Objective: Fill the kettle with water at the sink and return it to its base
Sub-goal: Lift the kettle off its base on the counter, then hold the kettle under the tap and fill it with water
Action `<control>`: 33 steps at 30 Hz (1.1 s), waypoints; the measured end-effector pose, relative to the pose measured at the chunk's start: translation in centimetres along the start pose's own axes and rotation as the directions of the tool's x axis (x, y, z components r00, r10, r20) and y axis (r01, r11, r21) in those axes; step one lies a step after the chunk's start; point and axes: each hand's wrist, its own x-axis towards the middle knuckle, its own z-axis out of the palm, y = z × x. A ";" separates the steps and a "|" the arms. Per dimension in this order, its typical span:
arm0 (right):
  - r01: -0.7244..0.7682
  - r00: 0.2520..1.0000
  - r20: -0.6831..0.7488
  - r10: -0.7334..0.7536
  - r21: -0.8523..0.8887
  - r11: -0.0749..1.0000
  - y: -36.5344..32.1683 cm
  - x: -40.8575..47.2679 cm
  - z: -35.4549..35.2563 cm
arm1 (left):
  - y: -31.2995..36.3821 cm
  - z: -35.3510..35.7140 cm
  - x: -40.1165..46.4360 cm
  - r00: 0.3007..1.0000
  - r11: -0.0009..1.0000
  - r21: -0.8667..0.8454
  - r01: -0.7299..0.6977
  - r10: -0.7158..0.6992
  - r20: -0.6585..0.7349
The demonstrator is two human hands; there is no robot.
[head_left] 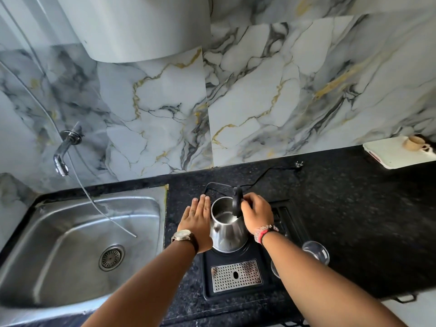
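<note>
We look down on a marble-patterned wall [271, 90] that fills the upper half of the view, with a pale rounded appliance [141, 27] hanging at its top left. Below it runs the black speckled counter [354, 208]. Set into the counter's left part is the steel sink [47, 244], its round drain [111, 257] near the middle, and a thin hose [94, 199] trails down from the wall into the basin. A chrome tap [62, 159] juts from the wall above the sink's back edge.

Right of the sink sits a black tray base [236, 274] with a perforated metal grille [236, 275] at its near end. On the tray's far end stands the steel kettle [226, 230], upright, its black lid [237, 201] flipped up so that we see into the open body. A black power cord [264, 175] runs from behind it to a plug lying near the wall.

Our left hand [197, 223] lies flat and open, fingers together, against the kettle's left side. Our right hand [257, 213] is curled closed about the kettle's handle, just beside the raised lid. The left wrist bears a watch [184, 237], the right a beaded bracelet [265, 231].

A clear glass [316, 252] lies partly hidden behind the right forearm. At the far right, a small tan cup [414, 143] rests on a white board [396, 154].
</note>
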 end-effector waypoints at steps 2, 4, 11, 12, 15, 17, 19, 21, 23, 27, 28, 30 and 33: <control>-0.020 1.000 -0.016 0.022 0.108 0.994 1.3 0.1 -0.5 | 0.1 0.0 0.0 1.000 1.000 -0.013 -0.003 0.003 -0.008; -0.036 0.999 -0.022 0.040 0.166 0.985 2.5 0.0 -0.4 | 0.2 -0.1 0.0 1.000 0.999 -0.032 -0.005 0.004 -0.012; -0.109 0.987 -0.080 0.138 0.292 0.950 6.0 0.6 1.3 | 0.5 0.3 -0.1 1.000 1.000 -0.005 0.010 -0.010 -0.027; -0.107 0.985 -0.097 0.144 0.315 0.943 6.1 0.8 1.6 | 0.6 0.4 -0.1 1.000 1.000 -0.011 0.012 -0.013 -0.024; -0.083 0.979 -0.148 0.143 0.351 0.933 5.5 1.1 2.2 | 0.6 0.3 0.1 0.999 0.999 -0.015 0.035 -0.036 -0.015; -0.052 0.976 -0.181 0.117 0.330 0.943 4.8 1.2 2.0 | 0.3 -0.2 0.1 0.999 0.999 -0.019 0.040 -0.041 -0.031; -0.039 0.978 -0.183 0.101 0.313 0.949 3.4 1.1 2.1 | -0.7 -0.9 -0.7 0.997 0.999 -0.021 0.031 -0.032 -0.070; -0.023 0.979 -0.185 0.083 0.309 0.951 2.1 1.8 2.3 | -1.8 -2.3 -0.8 0.997 1.000 0.003 0.011 -0.010 -0.079; 0.052 0.988 -0.156 -0.007 0.289 0.956 -2.0 1.5 3.8 | -5.0 -3.4 -2.3 0.984 0.998 -0.023 0.064 -0.067 -0.166; 0.005 0.986 -0.157 0.047 0.317 0.948 -2.8 1.9 5.1 | -6.1 -4.5 -2.6 0.989 0.996 -0.071 0.057 -0.065 -0.129; -0.002 0.986 -0.159 0.059 0.339 0.941 -2.5 1.7 5.3 | -6.1 -4.5 -2.5 0.992 0.994 -0.083 0.066 -0.074 -0.101; 0.024 0.991 -0.135 0.024 0.342 0.939 -4.2 1.0 8.1 | -9.2 -4.4 -3.4 0.988 0.987 -0.108 0.122 -0.131 -0.087; 0.042 0.993 -0.114 -0.003 0.335 0.941 -7.1 -0.1 13.2 | -14.8 -4.0 -4.4 0.979 0.977 -0.115 0.177 -0.187 -0.080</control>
